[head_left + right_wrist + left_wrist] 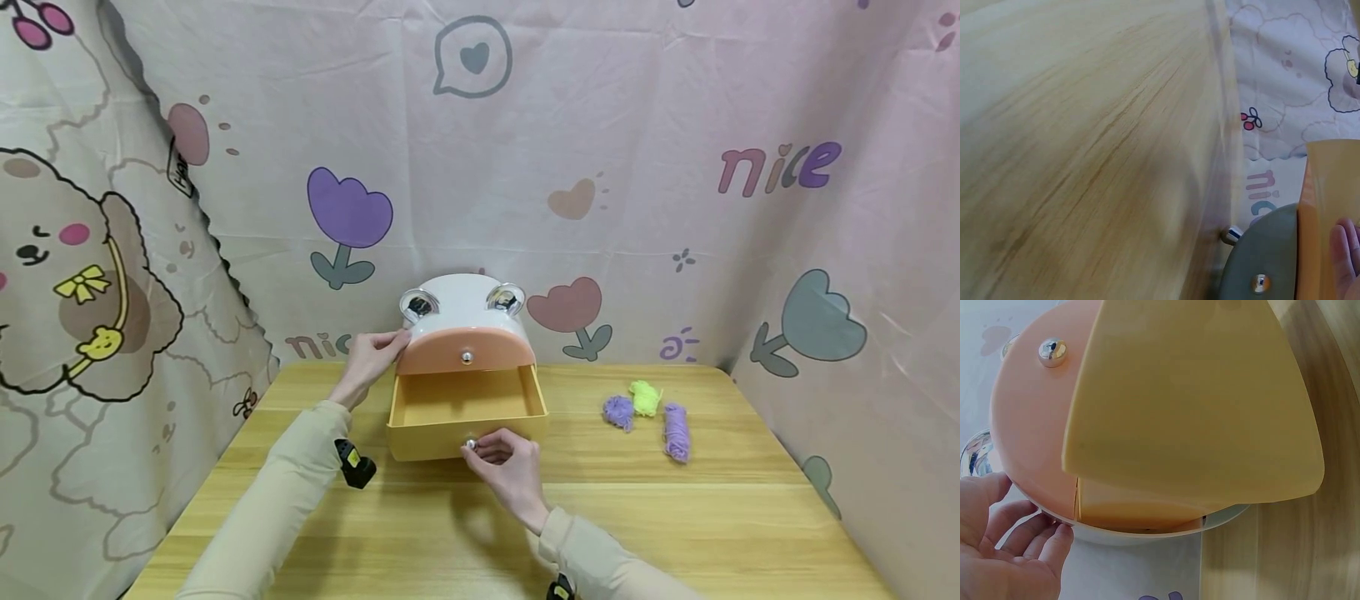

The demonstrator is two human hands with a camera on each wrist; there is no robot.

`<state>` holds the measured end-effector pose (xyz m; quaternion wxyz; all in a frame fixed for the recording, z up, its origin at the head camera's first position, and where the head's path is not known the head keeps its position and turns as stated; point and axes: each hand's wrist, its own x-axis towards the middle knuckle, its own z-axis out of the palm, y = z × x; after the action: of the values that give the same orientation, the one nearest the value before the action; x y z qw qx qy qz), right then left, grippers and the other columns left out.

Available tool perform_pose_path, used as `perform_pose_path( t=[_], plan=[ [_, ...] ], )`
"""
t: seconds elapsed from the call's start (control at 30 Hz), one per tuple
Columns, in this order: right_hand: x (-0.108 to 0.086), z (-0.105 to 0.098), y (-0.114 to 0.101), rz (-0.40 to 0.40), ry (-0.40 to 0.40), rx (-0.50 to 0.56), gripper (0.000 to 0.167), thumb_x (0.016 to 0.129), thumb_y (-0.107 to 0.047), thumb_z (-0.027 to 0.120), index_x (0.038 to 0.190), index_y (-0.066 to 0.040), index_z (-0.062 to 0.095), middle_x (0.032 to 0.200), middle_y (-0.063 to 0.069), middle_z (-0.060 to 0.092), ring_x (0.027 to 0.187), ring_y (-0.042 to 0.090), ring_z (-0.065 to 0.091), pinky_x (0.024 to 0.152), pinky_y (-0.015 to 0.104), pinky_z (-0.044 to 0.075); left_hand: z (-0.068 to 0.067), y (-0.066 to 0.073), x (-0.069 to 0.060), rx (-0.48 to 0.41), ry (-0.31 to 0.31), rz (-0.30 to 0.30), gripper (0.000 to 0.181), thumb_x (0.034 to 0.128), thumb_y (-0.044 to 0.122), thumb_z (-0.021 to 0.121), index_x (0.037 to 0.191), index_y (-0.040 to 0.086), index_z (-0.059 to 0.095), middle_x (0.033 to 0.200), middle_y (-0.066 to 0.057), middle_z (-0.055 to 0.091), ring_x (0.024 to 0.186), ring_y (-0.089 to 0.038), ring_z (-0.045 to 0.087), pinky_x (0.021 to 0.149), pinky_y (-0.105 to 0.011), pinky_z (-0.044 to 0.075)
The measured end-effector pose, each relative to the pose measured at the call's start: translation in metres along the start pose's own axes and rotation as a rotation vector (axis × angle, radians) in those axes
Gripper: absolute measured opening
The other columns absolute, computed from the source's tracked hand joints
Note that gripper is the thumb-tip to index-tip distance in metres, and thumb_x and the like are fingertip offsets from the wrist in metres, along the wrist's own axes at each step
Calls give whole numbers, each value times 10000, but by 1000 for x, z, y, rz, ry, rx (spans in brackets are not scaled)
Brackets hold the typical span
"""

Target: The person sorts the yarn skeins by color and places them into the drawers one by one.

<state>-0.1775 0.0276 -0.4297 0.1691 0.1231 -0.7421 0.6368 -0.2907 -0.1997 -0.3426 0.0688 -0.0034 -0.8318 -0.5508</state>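
Observation:
A small white drawer box (461, 293) with two shiny frog-like eyes stands at the back of the table. Its upper peach drawer front (435, 352), with a round silver knob (467, 357), is closed. Below it, the yellow drawer (423, 443) is pulled well out, and no item shows inside. My left hand (367, 362) holds the box's left side, thumb and bent fingers against the shell's edge, as the left wrist view shows. With thumb and fingers my right hand (513, 471) pinches the yellow drawer's silver knob (471, 444); the right wrist view catches only part of this hand.
On the wooden table (645, 517), right of the drawer box, lie a purple yarn ball (618, 412), a yellow-green yarn ball (645, 398) and a purple yarn bundle (677, 433). A printed curtain (465, 183) hangs behind the table and along its sides.

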Motion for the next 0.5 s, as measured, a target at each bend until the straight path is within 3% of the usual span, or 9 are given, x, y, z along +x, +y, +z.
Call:
perform_pose_path(
  t=[0.33,0.5],
  plan=[
    [1,-1,1,21,-2,14,150,727,90,828,780,31,701,737,190,748,623,5,654,616,148,571,0,0,0,-3,-5,-6,449,1011,293,605,1353,2,596,1406,-204,579,1372,-341,529,1135,-459,453],
    [4,1,16,21,-13,-4,157,725,81,834,795,29,704,745,189,750,627,24,663,616,174,583,0,0,-1,5,-6,-8,452,1012,296,601,1355,3,596,1415,-204,575,1382,-343,518,1138,-465,450]
  ],
)
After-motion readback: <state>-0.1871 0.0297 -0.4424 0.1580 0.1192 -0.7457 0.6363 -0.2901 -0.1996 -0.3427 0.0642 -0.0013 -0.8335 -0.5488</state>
